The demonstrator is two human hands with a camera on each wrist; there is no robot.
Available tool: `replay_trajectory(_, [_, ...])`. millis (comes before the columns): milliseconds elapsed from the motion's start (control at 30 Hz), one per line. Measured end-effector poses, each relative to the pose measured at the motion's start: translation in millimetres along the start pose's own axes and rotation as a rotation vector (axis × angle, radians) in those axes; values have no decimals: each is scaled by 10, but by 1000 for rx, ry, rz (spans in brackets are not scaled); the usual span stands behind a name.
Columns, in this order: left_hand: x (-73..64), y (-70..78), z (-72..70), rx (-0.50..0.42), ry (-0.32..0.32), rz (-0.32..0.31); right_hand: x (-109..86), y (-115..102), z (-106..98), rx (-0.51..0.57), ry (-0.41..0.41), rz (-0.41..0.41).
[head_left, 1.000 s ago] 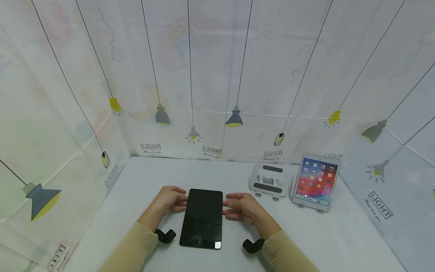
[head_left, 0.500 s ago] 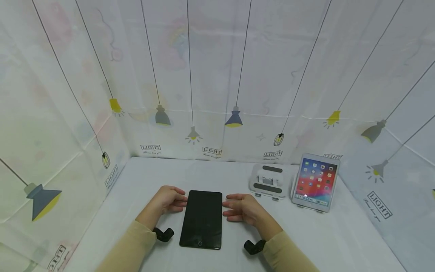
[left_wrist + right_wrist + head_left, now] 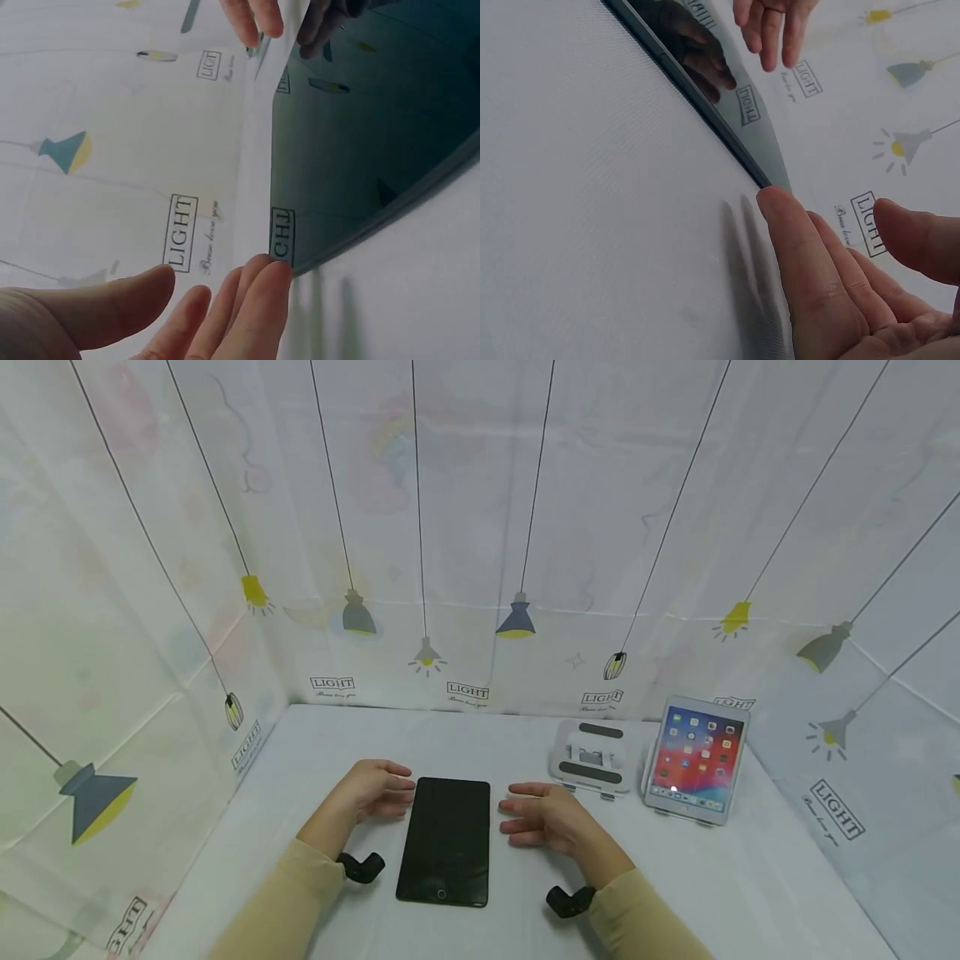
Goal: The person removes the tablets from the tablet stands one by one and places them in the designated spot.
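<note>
A black tablet lies flat on the white table, its dark screen facing up and its round button at the near end. Beside its left edge is my left hand, fingers extended and a narrow gap from the edge. My right hand stands off the right edge with its fingers loosely spread, a little farther from it. Both wrist views show fingers near the tablet's rim, and neither hand grips anything. Reflections of the printed backdrop and fingers cover the glossy screen in the left wrist view.
At the back right, a white tablet with a lit home screen leans on a stand. Left of it sits a light grey stand with two dark pads. A lamp-printed cloth hangs behind the table. Black devices are worn at both wrists.
My right hand has drawn back to the right, widening its gap from the black tablet. My left hand has shifted slightly away too. The tablet stays in place.
</note>
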State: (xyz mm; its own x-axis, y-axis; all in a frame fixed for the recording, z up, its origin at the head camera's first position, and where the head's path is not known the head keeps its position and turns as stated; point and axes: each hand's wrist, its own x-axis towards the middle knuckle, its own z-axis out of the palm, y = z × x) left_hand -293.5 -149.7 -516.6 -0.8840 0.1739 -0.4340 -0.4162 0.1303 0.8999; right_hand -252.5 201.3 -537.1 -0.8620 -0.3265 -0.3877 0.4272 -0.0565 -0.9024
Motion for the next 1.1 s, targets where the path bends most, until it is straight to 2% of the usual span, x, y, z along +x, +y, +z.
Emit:
replay_trajectory(300, [6, 35, 84, -59, -54, -5, -83, -26, -128, 6, 19, -16])
replay_trajectory(500, [17, 41, 163, -68, -103, 15, -166, -10, -246, 8, 31, -32])
replay_trajectory(900, [86, 73, 396, -38, -214, 54, -414, -64, -570, -7, 87, -56])
replay_trajectory(1100, [119, 99, 606, -45, -283, 89, -614, -68, -799, -36, 152, -69])
